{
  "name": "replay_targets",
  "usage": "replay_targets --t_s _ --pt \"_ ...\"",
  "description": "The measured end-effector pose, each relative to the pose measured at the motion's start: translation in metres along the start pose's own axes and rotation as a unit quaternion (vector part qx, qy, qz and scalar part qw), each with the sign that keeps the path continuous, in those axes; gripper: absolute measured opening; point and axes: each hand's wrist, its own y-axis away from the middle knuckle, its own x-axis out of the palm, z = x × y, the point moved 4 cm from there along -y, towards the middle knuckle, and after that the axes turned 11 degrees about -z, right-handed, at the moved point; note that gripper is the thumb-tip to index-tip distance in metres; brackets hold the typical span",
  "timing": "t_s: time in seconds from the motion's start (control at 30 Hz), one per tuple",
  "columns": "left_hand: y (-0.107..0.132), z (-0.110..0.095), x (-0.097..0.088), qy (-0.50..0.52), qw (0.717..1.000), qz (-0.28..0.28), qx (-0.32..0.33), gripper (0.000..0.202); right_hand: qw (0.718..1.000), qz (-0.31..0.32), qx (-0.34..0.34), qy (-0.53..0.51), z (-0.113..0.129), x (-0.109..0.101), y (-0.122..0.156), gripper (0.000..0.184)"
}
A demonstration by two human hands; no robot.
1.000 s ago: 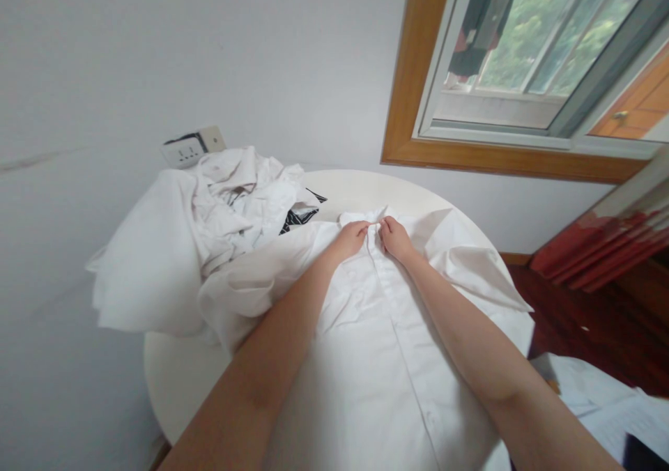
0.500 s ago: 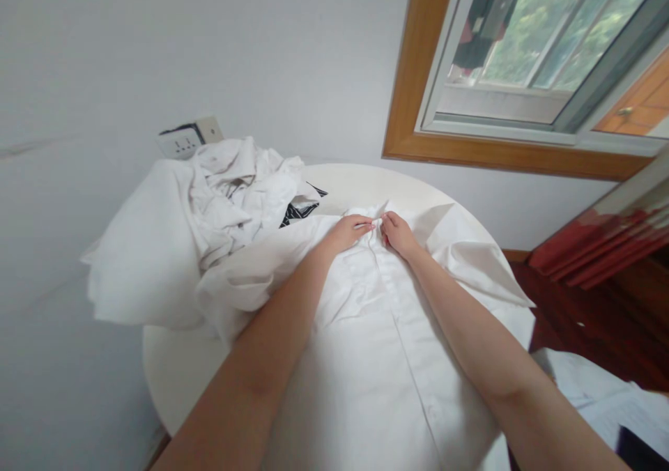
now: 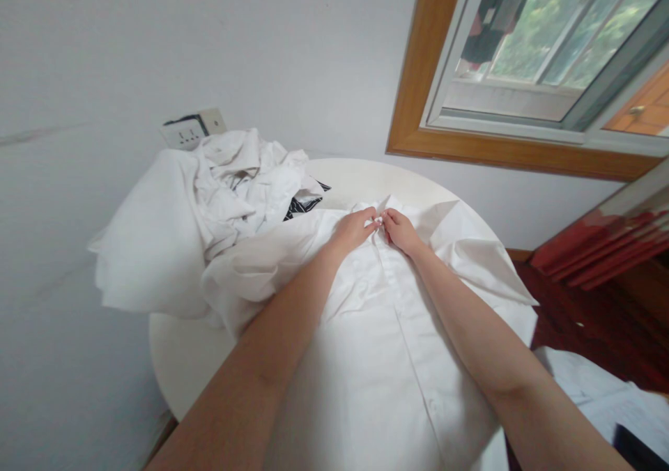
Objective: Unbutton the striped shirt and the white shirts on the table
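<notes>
A white shirt (image 3: 366, 359) lies spread over a round white table (image 3: 360, 171), its buttoned front edge running toward me. My left hand (image 3: 356, 227) pinches the cloth near the collar end of that edge. Right beside it, my right hand (image 3: 400, 230) grips the other side of the same spot, fingertips closed together. A small fold of white cloth shows between the two sets of fingertips; whether a button is in it is too small to tell. One sleeve spreads to the right, and loose cloth bunches to the left.
A heap of crumpled white clothes (image 3: 240, 192) sits on the table's left side, with a black patterned cloth (image 3: 303, 203) beside it. Behind are a wall socket (image 3: 185, 133) and a wood-framed window (image 3: 402, 126). A red curtain (image 3: 601, 241) hangs at right; pale cloth (image 3: 601, 394) lies below it.
My left fingers have curled in and drawn closer to my right fingertips, lifting a bit of cloth between them. The view has shifted slightly; the shirt lies as before.
</notes>
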Motion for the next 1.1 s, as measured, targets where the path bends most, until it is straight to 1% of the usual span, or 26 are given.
replay_targets --t_s 0.13,0.37,0.47,0.63,0.67,0.73,0.8,0.87,0.9,0.97,1.03,1.1 --pt "0.002 -0.007 -0.005 -0.037 0.999 0.002 -0.002 0.020 1.000 0.005 0.006 -0.005 0.003 0.000 0.001 0.027" --pt "0.002 -0.012 -0.005 -0.061 0.998 -0.009 0.005 0.024 1.000 -0.017 0.003 -0.007 0.000 0.000 -0.002 0.027" --pt "0.001 -0.010 -0.005 -0.078 0.997 -0.014 0.001 0.024 0.999 -0.012 0.014 -0.044 -0.006 0.000 -0.003 0.028" --pt "0.001 -0.007 -0.005 -0.098 0.995 -0.013 0.004 0.029 0.988 0.009 0.063 -0.138 -0.014 0.003 -0.004 0.026" --pt "0.001 -0.006 -0.006 -0.096 0.995 -0.014 0.003 0.031 0.986 0.004 0.075 -0.150 -0.014 0.003 -0.004 0.026" --pt "0.001 -0.002 -0.008 -0.095 0.995 -0.020 -0.012 0.032 0.976 -0.031 0.109 -0.184 -0.016 0.000 -0.005 0.028" --pt "0.002 0.002 -0.012 -0.100 0.994 -0.027 -0.027 0.032 0.956 -0.086 0.144 -0.239 -0.017 -0.005 -0.006 0.028" --pt "0.002 0.003 -0.016 -0.112 0.993 -0.029 -0.029 0.030 0.930 -0.136 0.169 -0.296 -0.018 -0.010 -0.008 0.028" --pt "0.003 0.001 -0.018 -0.123 0.992 -0.031 -0.025 0.029 0.920 -0.152 0.178 -0.314 -0.019 -0.012 -0.009 0.028" --pt "0.003 -0.008 -0.022 -0.145 0.989 -0.036 -0.009 0.028 0.910 -0.169 0.190 -0.328 -0.021 -0.014 -0.010 0.028" --pt "0.003 -0.025 -0.024 -0.155 0.987 -0.036 0.028 0.026 0.909 -0.172 0.190 -0.328 -0.021 -0.014 -0.012 0.030" --pt "0.004 -0.043 -0.024 -0.143 0.987 -0.011 0.068 0.025 0.911 -0.173 0.181 -0.329 -0.022 -0.014 -0.013 0.032"
